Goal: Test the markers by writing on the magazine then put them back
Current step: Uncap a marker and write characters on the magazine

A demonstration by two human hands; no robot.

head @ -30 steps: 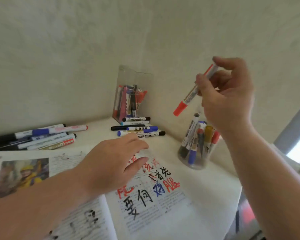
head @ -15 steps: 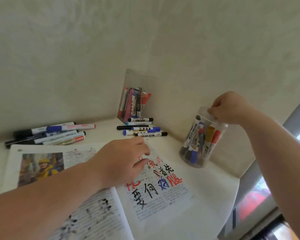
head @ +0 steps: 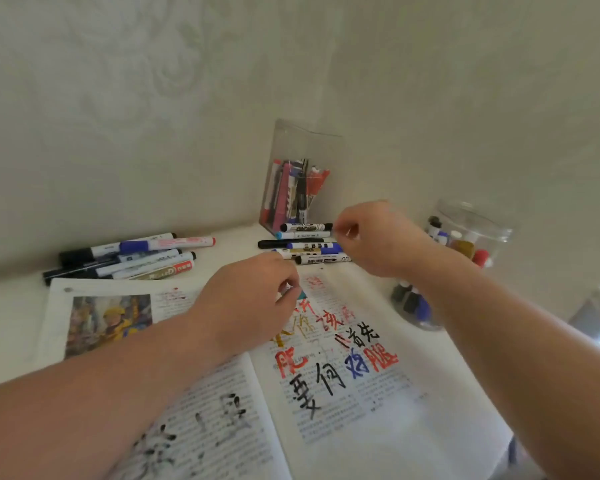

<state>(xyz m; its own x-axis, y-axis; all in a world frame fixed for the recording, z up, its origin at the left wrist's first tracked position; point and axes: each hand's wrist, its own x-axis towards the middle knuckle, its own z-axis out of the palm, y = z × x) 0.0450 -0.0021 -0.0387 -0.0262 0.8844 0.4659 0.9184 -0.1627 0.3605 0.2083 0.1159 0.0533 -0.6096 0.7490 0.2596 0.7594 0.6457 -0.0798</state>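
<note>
The open magazine (head: 357,407) lies on the white table, its right page covered in red, black, blue and gold writing. My left hand (head: 246,303) rests on the page with loosely curled fingers and holds nothing visible. My right hand (head: 374,237) reaches over the page's top edge to a small row of markers (head: 305,244) lying in front of a clear square box. Its fingertips are bunched at the right end of the top black-capped marker (head: 307,226); whether they grip it is unclear. A clear round jar (head: 482,226) of markers stands to the right, partly behind my right forearm.
The clear square box (head: 305,161) in the corner holds several upright pens. Another pile of markers (head: 129,259) lies at the back left against the wall. Walls close off the back and right; the table edge falls away at the lower right.
My right hand lowered the red marker into the round jar, let go, and moved left to the row of markers by the square box. My left hand stayed on the page.
</note>
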